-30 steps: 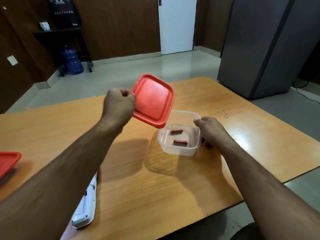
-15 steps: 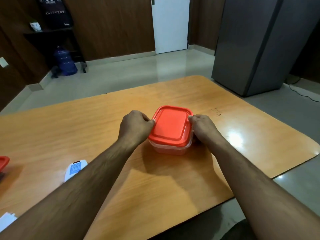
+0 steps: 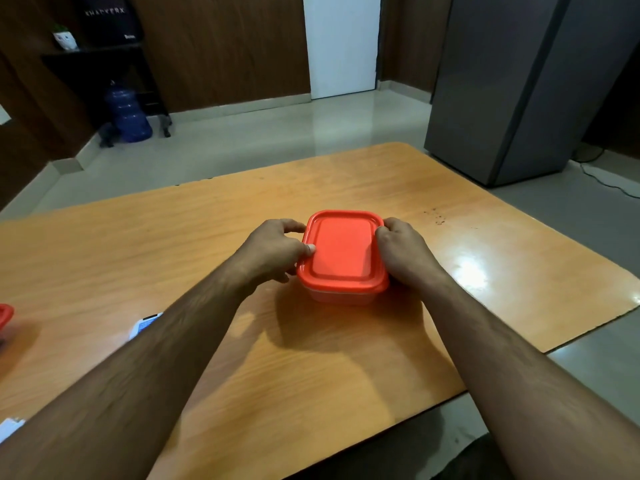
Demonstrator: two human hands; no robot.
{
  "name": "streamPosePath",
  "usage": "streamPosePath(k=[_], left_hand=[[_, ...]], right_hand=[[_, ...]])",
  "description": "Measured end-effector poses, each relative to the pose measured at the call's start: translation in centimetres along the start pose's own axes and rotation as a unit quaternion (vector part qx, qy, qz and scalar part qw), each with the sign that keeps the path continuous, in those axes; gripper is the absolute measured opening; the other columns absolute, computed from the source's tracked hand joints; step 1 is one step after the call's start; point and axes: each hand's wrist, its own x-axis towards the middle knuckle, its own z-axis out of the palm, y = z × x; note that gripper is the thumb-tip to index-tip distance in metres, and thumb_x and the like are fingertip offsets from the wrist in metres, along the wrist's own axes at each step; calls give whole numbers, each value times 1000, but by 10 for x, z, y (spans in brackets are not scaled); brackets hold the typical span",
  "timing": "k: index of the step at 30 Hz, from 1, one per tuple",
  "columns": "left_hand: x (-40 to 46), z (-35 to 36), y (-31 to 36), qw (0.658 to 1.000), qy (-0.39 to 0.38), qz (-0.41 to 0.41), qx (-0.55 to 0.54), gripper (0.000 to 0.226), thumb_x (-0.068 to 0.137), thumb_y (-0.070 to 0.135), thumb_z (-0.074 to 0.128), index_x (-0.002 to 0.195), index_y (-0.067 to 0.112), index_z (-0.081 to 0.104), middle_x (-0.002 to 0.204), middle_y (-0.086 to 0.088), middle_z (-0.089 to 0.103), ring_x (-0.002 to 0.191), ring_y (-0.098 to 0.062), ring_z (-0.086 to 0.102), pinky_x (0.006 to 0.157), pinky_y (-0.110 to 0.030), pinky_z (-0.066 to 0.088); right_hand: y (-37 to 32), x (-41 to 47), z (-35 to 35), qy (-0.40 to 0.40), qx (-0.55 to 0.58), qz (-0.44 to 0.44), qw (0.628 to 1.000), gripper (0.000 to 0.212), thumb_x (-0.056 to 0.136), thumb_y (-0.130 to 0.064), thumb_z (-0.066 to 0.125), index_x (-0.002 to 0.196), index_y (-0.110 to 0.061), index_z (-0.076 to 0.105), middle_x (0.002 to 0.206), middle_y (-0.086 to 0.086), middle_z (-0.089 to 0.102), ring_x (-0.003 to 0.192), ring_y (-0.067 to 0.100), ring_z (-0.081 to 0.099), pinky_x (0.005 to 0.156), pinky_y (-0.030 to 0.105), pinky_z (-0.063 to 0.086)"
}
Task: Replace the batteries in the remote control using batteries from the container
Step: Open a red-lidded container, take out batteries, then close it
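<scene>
Red lid point(image 3: 343, 252) sits on the container point(image 3: 341, 295) mid-surface point(image 3: 450, 271), directly between your hands, left hand point(image 3: 273, 252) and right hand point(image 3: 403, 252) each gripping a side edge, apparently pressing it closed.

Light orange wood-grain counter point(image 3: 346, 358) with rounded corners, glossy enough to catch a glare patch on the right side. Sitting on it near the middle is a clear plastic container point(image 3: 341, 295) with a red lid point(image 3: 343, 252) on top. Over at the left edge there's another red lid point(image 3: 5, 315) poking in, plus a white remote point(image 3: 143, 325) mostly hidden behind a forearm.
</scene>
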Motion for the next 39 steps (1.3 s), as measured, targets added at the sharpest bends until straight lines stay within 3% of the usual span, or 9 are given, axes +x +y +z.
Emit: streamPosePath(k=[5,8,13,17,22,26,31,36,39], left_hand=[[7,-3,3,993,-52,-44,-97,43,91,7,58,131,18,52,101,-8,66,63,-14,70,50,-27,53],[18,3,8,992,-22,-46,-112,31,94,34,56,119,16,57,106,-3,60,84,-19,64,61,-33,56],[36,21,15,992,26,-50,-111,63,93,61,41,124,8,56,117,-9,64,103,-31,63,97,-47,49],[39,24,15,982,37,-19,-186,42,95,56,42,90,18,59,108,-19,69,97,-38,67,90,-53,53],[37,18,12,981,43,47,-182,42,95,57,42,94,15,50,77,-1,53,61,-14,52,49,-26,47],[31,19,12,976,49,106,-183,40,96,53,43,95,15,51,78,-7,52,67,-22,50,58,-34,44],[28,18,11,972,74,144,-169,41,97,49,45,92,9,52,76,-7,51,66,-21,49,60,-37,43],[30,11,11,970,87,163,-160,44,97,47,48,94,4,58,75,-11,53,64,-22,50,58,-37,43],[35,8,16,965,114,129,-198,38,96,47,49,97,10,58,73,-5,58,60,-18,54,55,-32,46]], right_hand=[[-2,-2,2,4,-31,-7,999,41,97,-23,34,126,-7,58,120,15,63,101,28,58,86,40,50],[-4,-3,5,3,-50,-4,999,43,98,-28,35,133,-8,51,124,15,61,104,28,58,90,45,51],[-3,-5,9,10,-52,-21,998,44,97,-29,37,133,-7,47,122,15,62,102,29,60,89,47,52],[-5,-7,13,15,-8,-51,999,39,97,-29,39,131,-12,44,120,11,60,100,26,57,85,41,49],[-10,-6,10,-12,124,-62,990,28,98,-33,36,122,-19,40,92,8,59,76,23,59,64,36,46],[-17,-9,13,-58,334,-2,941,44,99,-52,37,108,-15,59,95,9,67,80,24,64,68,40,53],[-24,-11,20,11,405,1,914,42,104,-40,41,76,-16,60,66,6,61,59,25,56,57,35,49],[-32,-13,21,9,386,-1,922,39,103,-41,41,85,-15,64,81,12,64,70,27,61,65,39,51],[-28,-13,6,-85,319,20,944,34,98,-47,49,114,-18,59,101,3,69,83,21,70,61,32,56]])
